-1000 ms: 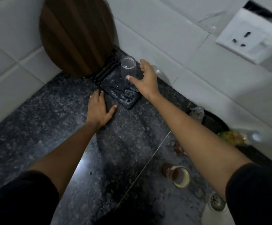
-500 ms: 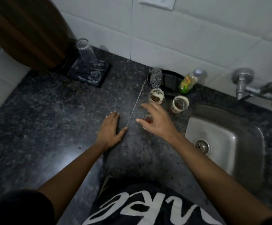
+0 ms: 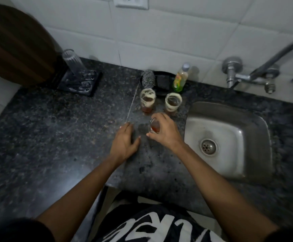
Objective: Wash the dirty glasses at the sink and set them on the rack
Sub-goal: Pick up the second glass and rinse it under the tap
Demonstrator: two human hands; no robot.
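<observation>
My right hand (image 3: pixel 166 132) is closed around a small dirty glass (image 3: pixel 154 126) with reddish residue, near the middle of the dark counter. My left hand (image 3: pixel 124 143) rests flat on the counter just to its left, fingers apart, holding nothing. Two more dirty glasses stand behind: one with creamy residue (image 3: pixel 147 102) and another (image 3: pixel 173 104) closer to the sink. A clean ribbed glass (image 3: pixel 72 62) stands upside down on the black drying rack (image 3: pixel 82 82) at the back left. The steel sink (image 3: pixel 229 138) is at the right.
A steel scrubber (image 3: pixel 148 78), a black tray (image 3: pixel 162 81) and a green soap bottle (image 3: pixel 180 79) sit by the wall. The tap (image 3: pixel 257 74) juts out above the sink. A round wooden board (image 3: pixel 16 46) leans at the back left.
My right hand left the clean glass on the rack, swung right to the dirty glasses and closed on the small one. The view turned toward the sink; my left hand slid right along the counter.
</observation>
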